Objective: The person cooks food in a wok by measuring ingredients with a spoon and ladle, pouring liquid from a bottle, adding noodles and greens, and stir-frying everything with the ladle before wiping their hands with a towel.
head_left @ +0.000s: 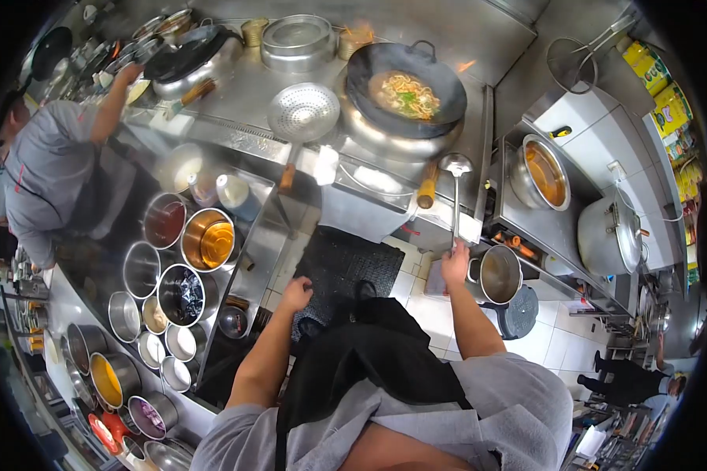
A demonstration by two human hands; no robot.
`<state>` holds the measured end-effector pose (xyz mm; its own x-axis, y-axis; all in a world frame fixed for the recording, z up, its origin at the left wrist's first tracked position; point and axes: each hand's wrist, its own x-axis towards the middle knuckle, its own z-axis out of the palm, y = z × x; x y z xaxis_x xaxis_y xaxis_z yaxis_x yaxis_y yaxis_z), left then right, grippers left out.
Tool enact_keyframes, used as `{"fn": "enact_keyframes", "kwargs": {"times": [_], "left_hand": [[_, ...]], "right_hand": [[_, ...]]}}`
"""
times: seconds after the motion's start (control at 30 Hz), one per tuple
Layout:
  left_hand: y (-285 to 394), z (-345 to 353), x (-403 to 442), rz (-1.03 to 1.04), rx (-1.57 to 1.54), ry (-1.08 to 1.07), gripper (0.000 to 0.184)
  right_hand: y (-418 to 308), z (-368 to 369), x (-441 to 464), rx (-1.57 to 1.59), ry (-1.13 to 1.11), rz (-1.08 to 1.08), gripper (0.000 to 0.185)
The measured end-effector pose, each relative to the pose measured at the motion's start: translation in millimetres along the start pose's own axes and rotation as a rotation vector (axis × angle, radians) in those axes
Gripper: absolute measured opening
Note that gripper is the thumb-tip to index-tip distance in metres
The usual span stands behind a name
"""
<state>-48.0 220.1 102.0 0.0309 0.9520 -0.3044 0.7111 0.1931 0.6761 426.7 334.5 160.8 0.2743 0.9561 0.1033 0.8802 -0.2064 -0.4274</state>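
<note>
My right hand (455, 265) is closed round the handle of a metal ladle (456, 164), whose bowl points away from me near the stove's front edge. My left hand (297, 293) hangs above the black floor mat, fingers curled, with nothing visible in it. Ahead, a black wok (361, 74) sits on the burner, holding noodles (406, 96) with green pieces on top. Its wooden handle (426, 187) points toward me, left of the ladle. A perforated strainer (304, 112) rests on the steel counter left of the wok, its wooden handle over the edge.
Steel pots of sauces and ingredients, including amber liquid (213, 240), line the left counter. A co-worker (55, 161) reaches over the stove at left. A pot of brown liquid (500, 274) stands by my right hand. Flames (467, 66) rise behind the wok.
</note>
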Motion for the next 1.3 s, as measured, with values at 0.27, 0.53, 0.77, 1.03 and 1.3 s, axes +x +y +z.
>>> {"fn": "enact_keyframes", "kwargs": {"times": [0.27,0.53,0.77,1.03,1.3], "left_hand": [[80.9,-41.3,-33.1,-0.024,-0.221,-0.14,0.03],[109.9,-45.2,13.5,0.055,-0.147,0.33,0.035],[201.7,-22.2,66.4,-0.124,-0.96,-0.005,0.043],[155.5,-38.3,-128.0,-0.268,-1.272,-0.142,0.045],[138.9,53.5,-394.3,-1.087,-0.87,0.878,0.051]], "right_hand": [[-82.6,97.5,25.9,0.774,-0.795,0.621,0.063],[-181.8,152.0,24.3,0.7,-1.732,0.204,0.03],[-211.2,50.6,17.9,1.159,-1.93,0.285,0.061],[-187.2,132.6,38.4,0.463,-1.432,0.16,0.033],[-128.0,225.1,18.8,-0.177,-1.829,-0.468,0.026]]}}
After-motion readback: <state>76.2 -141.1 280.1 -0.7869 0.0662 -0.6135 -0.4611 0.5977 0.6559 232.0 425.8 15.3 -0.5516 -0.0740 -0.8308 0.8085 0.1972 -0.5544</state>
